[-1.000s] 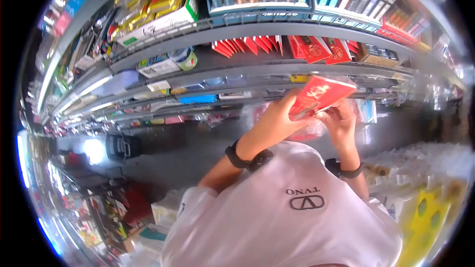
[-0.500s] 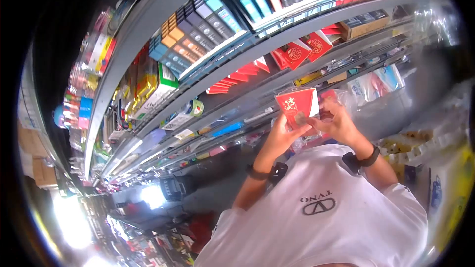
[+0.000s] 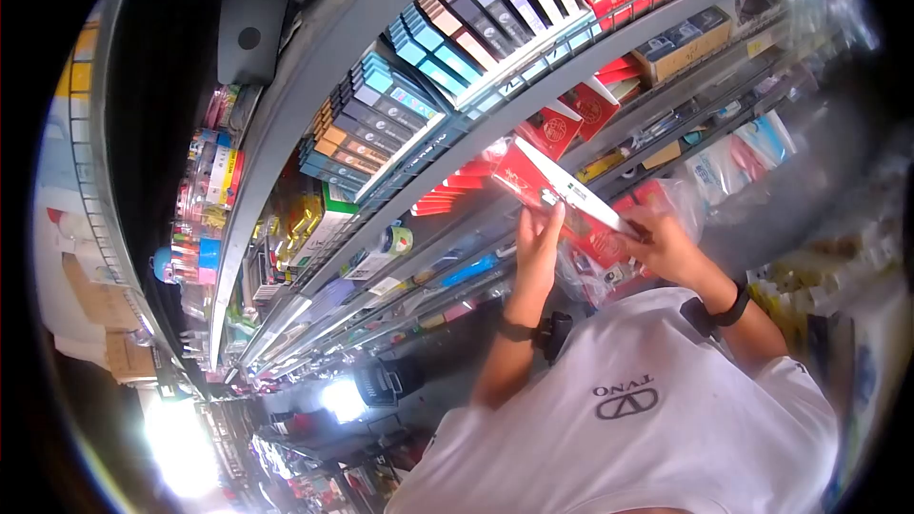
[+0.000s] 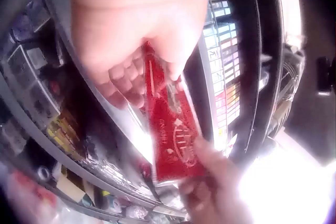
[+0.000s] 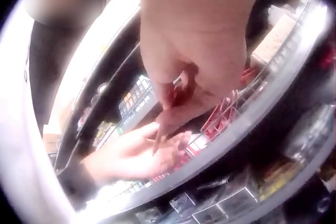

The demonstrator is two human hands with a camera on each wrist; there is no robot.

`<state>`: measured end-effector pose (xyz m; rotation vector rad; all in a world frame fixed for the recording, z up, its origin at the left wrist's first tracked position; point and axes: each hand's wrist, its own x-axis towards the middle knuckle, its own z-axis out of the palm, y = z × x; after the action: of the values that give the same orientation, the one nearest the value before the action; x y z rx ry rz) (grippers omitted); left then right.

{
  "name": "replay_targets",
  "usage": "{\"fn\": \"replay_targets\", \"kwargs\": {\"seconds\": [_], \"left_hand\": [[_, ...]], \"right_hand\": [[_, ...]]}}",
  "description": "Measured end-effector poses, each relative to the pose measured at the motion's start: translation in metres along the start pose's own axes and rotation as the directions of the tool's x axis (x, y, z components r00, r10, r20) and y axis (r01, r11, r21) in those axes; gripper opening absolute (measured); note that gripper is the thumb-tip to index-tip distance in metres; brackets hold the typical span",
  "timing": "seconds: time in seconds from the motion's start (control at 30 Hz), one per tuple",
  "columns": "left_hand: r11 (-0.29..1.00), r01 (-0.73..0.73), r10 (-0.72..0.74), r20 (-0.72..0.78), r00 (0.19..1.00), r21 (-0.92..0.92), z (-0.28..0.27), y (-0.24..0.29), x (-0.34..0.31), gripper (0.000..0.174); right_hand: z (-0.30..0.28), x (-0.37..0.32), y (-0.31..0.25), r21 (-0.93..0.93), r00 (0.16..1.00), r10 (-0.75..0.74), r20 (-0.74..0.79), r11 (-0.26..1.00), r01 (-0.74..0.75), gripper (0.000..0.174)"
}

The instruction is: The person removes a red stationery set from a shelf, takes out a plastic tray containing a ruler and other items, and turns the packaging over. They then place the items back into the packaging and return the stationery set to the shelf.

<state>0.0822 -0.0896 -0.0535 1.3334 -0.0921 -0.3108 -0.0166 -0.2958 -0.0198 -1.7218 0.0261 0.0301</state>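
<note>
Head view: the red envelope pack [image 3: 557, 198], upright a moment ago, now tilts flat toward the shelved red envelopes [image 3: 592, 107], lined up with them; left hand [image 3: 536, 243] and right hand [image 3: 666, 249] grip opposite ends. Left wrist view: the left fingers pinch its upper end. Right wrist view: the right fingers curl round its lower edge.

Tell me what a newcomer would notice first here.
A red packet is held up mid-frame before the shelves, gripped by the left hand and pinched by the right hand. Above it, rows of blue and grey boxes line an upper shelf.
</note>
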Motion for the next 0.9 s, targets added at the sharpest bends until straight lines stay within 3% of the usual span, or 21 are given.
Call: {"fn": "replay_targets", "kwargs": {"seconds": [0.07,0.17,0.23,0.3,0.4,0.5,0.6,0.7,0.73,0.83,0.87,0.9], "left_hand": [[0.994,0.02,-0.013,-0.064,0.998,0.108,-0.008,-0.003,-0.001,0.035],[0.99,-0.045,0.045,0.002,0.999,0.134,-0.012,-0.001,-0.008,0.036],[0.928,-0.154,0.162,0.003,0.987,0.34,-0.013,0.005,-0.013,0.032],[0.753,-0.277,0.312,0.047,0.949,0.597,-0.022,0.018,-0.013,0.034],[0.259,-0.467,0.622,0.224,0.751,0.845,-0.045,0.031,0.01,0.037],[0.24,-0.395,0.664,0.147,0.733,0.887,-0.048,0.043,0.025,0.044],[0.052,-0.431,0.765,0.242,0.597,0.901,-0.056,0.047,0.043,0.048],[0.058,-0.469,0.711,0.294,0.639,0.881,-0.06,0.055,0.053,0.057],[0.107,-0.474,0.687,0.28,0.67,0.874,-0.06,0.056,0.055,0.057],[0.114,-0.513,0.663,0.319,0.678,0.851,-0.064,0.057,0.066,0.054],[0.138,-0.527,0.675,0.31,0.67,0.839,-0.064,0.055,0.07,0.046],[0.12,-0.512,0.676,0.307,0.669,0.851,-0.068,0.054,0.074,0.044]], "right_hand": [[-0.001,0.007,-0.014,0.059,0.995,-0.001,-0.099,0.998,0.007,0.025],[0.004,0.028,-0.023,0.034,0.974,-0.102,-0.204,0.993,0.111,0.028],[0.011,0.047,-0.027,-0.122,0.929,-0.265,-0.26,0.963,0.241,0.027],[0.02,0.07,-0.032,-0.24,0.883,-0.393,-0.257,0.911,0.335,0.027],[0.039,0.107,-0.037,-0.409,0.837,-0.477,-0.267,0.843,0.349,0.028],[0.062,0.139,-0.029,-0.503,0.795,-0.545,-0.266,0.782,0.368,0.027],[0.079,0.163,-0.023,-0.559,0.812,-0.549,-0.199,0.744,0.366,0.03],[0.094,0.184,-0.011,-0.533,0.816,-0.565,-0.123,0.731,0.426,0.03],[0.097,0.188,-0.014,-0.479,0.862,-0.496,-0.106,0.785,0.393,0.036],[0.106,0.209,0.01,-0.595,0.743,-0.668,-0.032,0.61,0.523,0.047],[0.104,0.209,0.015,-0.579,0.86,-0.509,0.039,0.689,0.435,0.056],[0.104,0.206,0.01,-0.576,0.871,-0.489,0.042,0.701,0.421,0.055]]}}
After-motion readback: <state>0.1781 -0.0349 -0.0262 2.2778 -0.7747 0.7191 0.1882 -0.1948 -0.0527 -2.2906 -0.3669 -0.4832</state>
